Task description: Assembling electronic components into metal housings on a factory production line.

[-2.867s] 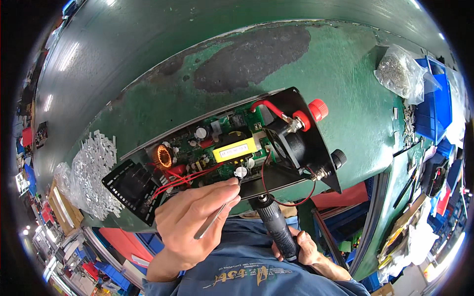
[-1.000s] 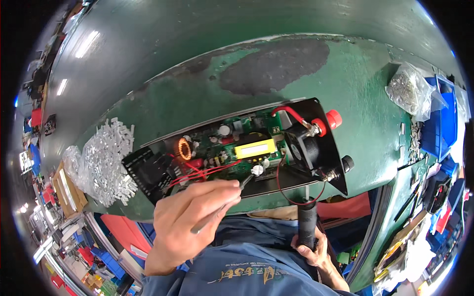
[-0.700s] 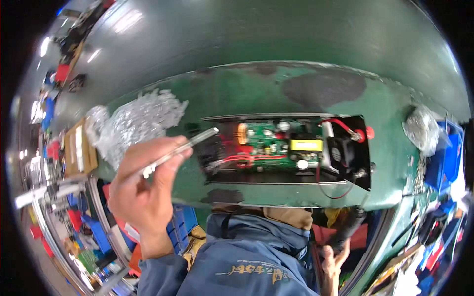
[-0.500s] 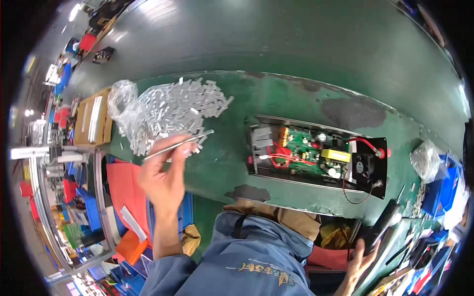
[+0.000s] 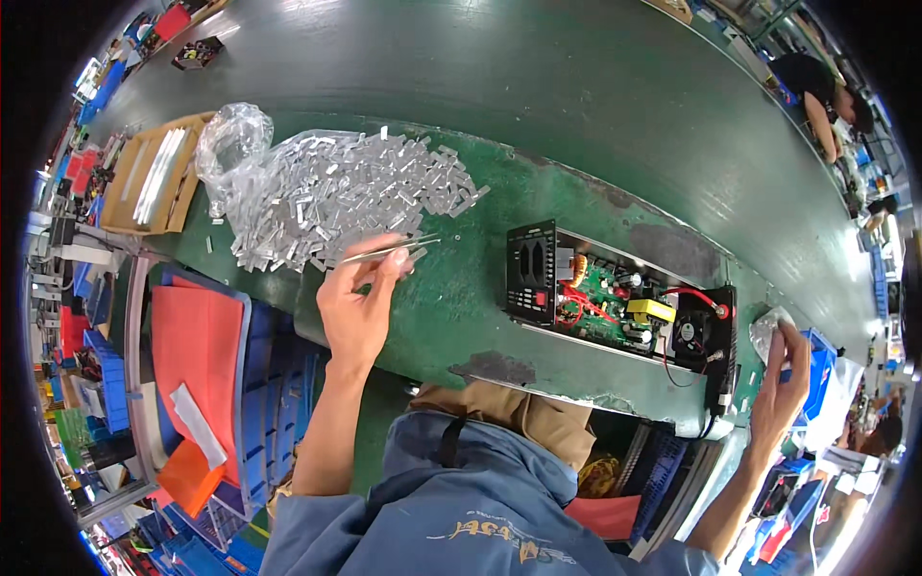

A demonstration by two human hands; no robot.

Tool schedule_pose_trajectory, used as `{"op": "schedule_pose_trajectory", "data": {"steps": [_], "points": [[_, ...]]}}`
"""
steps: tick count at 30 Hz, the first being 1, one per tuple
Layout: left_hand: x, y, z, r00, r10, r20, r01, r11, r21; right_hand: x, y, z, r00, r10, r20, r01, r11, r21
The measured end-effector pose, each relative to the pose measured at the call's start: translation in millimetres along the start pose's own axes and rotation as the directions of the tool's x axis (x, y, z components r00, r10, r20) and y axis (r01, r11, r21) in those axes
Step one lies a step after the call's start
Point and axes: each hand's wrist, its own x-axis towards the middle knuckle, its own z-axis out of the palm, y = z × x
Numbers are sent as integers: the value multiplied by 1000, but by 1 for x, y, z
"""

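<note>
Pinching slim metal tweezers (image 5: 423, 240) betw. thumb and fingers of the L hand (image 5: 355, 305), at ctr-left of frame, just by the lower R edge of a big pile of small silvery pieces (image 5: 336, 192). Aiming the tweezers' tips to the R, above the green desk (image 5: 451, 317); can't tell if gripping anything w/ them. Holding the R hand (image 5: 783, 386) out at far R of frame, near a clear plastic bag (image 5: 764, 331) and a blue bin (image 5: 822, 370); can't tell whether pinching or touching anything w/ those fingers.

Showing an open-topped black casing (image 5: 531, 309) on the desk, R of ctr, well apart from the L hand, slanting down to the R. Exposing inside it a green circuit bd. (image 5: 601, 281), a copper-colored coil (image 5: 578, 271), red wires (image 5: 588, 305), a yellow-wrapped block (image 5: 651, 309) and, toward the R end, a blk. fan (image 5: 690, 336).

Also showing, upper L, a crumpled clear bag (image 5: 235, 139) beside the pile and a cardboard box (image 5: 187, 197) w/ pale strips (image 5: 158, 178) inside. Catching red sheets (image 5: 197, 341) at lower L, below desk level, plus a co-worker (image 5: 802, 77) in a dark top, upper R. Wearing a blue jacket (image 5: 461, 518), bottom ctr.
</note>
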Motion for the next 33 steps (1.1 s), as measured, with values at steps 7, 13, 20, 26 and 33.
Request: {"op": "schedule_pose_trajectory", "data": {"steps": [7,13,20,26,33], "points": [[-12,-19,-9,988,-10,-157,0,998,-63,77,-163,97,633,-729,260,561,663,496],[-3,-9,-6,986,-106,-133,83,982,-169,112,-223,231,166,-784,597,594,563,574],[-5,-17,-11,996,-64,-56,57,993,-108,101,-244,246,-31,-674,738,663,539,519],[2,1,-15,981,-170,-98,148,969,-196,105,-229,179,253,-833,491,400,553,731],[2,82,14,974,-43,224,115,940,-321,28,-163,73,593,-583,555,49,715,698]]}}
